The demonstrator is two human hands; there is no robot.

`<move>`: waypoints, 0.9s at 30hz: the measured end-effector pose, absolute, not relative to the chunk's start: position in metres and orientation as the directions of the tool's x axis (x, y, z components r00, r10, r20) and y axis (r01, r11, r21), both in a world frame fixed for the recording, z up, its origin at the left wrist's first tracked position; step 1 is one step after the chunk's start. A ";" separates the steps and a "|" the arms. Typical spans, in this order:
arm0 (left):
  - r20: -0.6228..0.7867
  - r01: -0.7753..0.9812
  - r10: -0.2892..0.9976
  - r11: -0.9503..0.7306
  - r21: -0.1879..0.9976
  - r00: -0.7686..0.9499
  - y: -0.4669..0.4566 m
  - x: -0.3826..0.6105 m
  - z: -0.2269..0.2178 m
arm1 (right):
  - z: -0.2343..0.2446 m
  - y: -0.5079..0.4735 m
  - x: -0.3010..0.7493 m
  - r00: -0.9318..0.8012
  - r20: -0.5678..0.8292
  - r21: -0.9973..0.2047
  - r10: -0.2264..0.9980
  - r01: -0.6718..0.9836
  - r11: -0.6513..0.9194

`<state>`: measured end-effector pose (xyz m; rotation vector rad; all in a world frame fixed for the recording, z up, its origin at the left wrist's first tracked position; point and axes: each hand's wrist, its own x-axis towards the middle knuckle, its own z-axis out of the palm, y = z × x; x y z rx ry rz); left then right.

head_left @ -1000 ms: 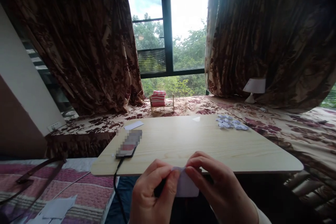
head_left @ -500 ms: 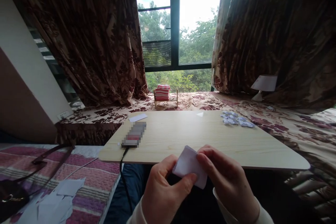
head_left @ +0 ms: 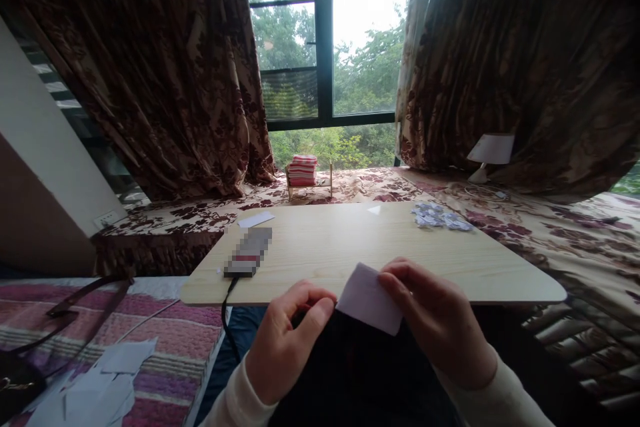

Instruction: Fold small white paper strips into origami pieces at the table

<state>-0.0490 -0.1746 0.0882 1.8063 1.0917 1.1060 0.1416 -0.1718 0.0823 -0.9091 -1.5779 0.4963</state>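
Head view: a person's right hand (head_left: pixel 440 323) pinches a small white paper slip (head_left: pixel 369 298) just off the near edge of a pale wooden table (head_left: pixel 380 253), held up where both hands can reach it; the left hand (head_left: pixel 285 347), fingers curled, grips nothing visible; finished-looking folded paper pieces (head_left: pixel 441 216) are heaped at the far right, clear of the hands; a phone (head_left: pixel 249 260) lies charging at the left.

The middle of the light wooden surface (head_left: pixel 350 247) lies bare, open from its near edge to its far edge. On its left side a phone (head_left: pixel 249 252) rests near the edge, its cable (head_left: pixel 227 320) hanging off the front, with a white slip (head_left: pixel 255 219) beyond it. A pile of folded paper pieces (head_left: pixel 440 216) sits at the far right, and one small scrap (head_left: pixel 375 209) at the far middle.
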 end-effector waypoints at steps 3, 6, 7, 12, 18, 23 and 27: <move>0.305 0.299 0.880 -0.420 0.857 0.364 -0.171 -0.044 0.097 | 0.086 -0.173 0.137 -0.087 0.640 -0.718 0.763 0.284 0.635; 0.282 0.301 0.860 -0.428 0.852 0.426 -0.169 -0.040 0.099 | 0.088 -0.172 0.133 -0.114 0.646 -0.704 0.754 0.292 0.647; 0.270 0.299 0.859 -0.420 0.857 0.434 -0.168 -0.040 0.098 | 0.088 -0.171 0.133 -0.122 0.645 -0.703 0.754 0.291 0.649; 0.327 0.267 0.890 -0.415 0.870 0.317 -0.167 -0.041 0.088 | 0.082 -0.160 0.139 -0.067 0.604 -0.771 0.794 0.202 0.604; 0.419 0.224 0.895 -0.444 0.868 0.151 -0.168 -0.033 0.080 | 0.061 -0.159 0.126 -0.125 0.441 -0.884 0.889 0.109 0.454; 0.492 0.311 0.864 -0.498 0.809 0.104 -0.168 -0.030 0.076 | 0.056 -0.160 0.112 -0.103 0.394 -0.918 0.913 0.003 0.397; 0.534 0.354 0.842 -0.525 0.774 0.079 -0.168 -0.026 0.072 | 0.057 -0.160 0.110 -0.115 0.383 -0.923 0.917 -0.087 0.375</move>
